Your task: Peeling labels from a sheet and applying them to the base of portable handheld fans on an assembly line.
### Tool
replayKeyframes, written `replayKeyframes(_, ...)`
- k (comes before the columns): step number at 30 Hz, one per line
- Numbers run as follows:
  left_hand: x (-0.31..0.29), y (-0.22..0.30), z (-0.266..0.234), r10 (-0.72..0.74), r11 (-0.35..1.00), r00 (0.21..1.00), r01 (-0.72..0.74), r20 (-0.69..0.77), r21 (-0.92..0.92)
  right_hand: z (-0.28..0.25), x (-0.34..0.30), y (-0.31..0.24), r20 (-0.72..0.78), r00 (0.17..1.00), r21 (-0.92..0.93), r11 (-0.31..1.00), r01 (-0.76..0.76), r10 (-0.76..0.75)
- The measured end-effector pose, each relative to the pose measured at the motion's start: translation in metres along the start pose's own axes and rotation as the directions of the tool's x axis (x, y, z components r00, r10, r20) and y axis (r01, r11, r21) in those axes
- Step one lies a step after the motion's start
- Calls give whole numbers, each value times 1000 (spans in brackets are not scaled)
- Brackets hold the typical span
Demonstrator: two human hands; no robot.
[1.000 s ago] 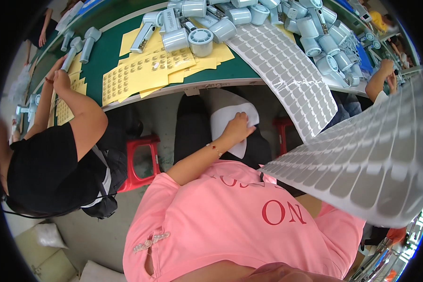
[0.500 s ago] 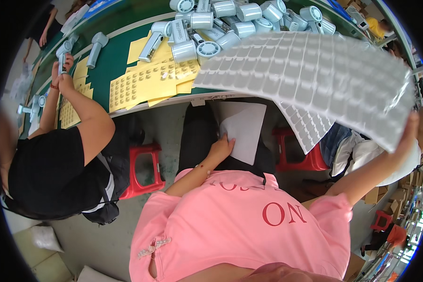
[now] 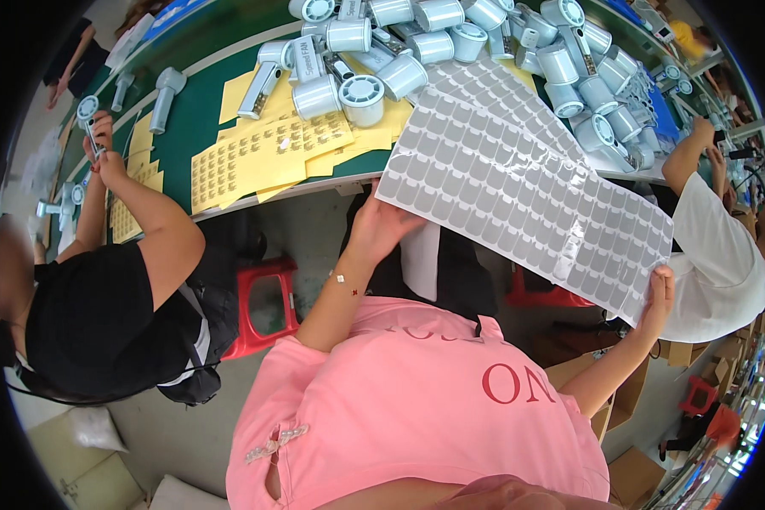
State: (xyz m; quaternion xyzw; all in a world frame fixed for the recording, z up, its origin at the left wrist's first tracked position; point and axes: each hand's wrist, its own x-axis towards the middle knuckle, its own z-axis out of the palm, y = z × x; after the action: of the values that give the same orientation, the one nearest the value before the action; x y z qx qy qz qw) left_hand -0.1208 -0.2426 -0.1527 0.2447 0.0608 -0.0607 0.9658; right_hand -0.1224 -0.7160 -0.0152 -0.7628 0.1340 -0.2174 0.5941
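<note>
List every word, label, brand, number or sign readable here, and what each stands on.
Wording located, not copied:
Pink fabric shirt: large red letters, some lost in folds.
Light-blue plastic handheld fan: grey lettering.
Yellow rectangular paper sheets: rows of dark marks, too small to read.
White sheet of grey rounded shapes: no lettering visible.
Bright bluish-white shapes at the right rim: too blurred.

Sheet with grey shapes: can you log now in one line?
right hand: grips sheet at right end | left hand: at left end, grip unclear | fans: piled on table
</note>
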Motion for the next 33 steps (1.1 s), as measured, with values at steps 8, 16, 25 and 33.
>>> replayKeyframes(8, -23, 37, 26, -48, 985, 997, 38, 57, 171, -22, -32, -44, -41, 935, 104, 929, 355, -353)
replayKeyframes(16, -108, 86, 26, 544, 716, 837, -427, -58, 552, 18, -57, -102, 34, 799, 301, 769, 565, -600)
replayKeyframes(25, -240, 37, -142, 148, 944, 770, 77, -621, 320, 121, -139, -51, 588, 744, -205, 831, 517, -317)
replayKeyframes(33, -168, 14, -158, 343, 521, 757, 340, -556, 783, 72, -150, -8, 502, 859, -320, 901, 295, -103)
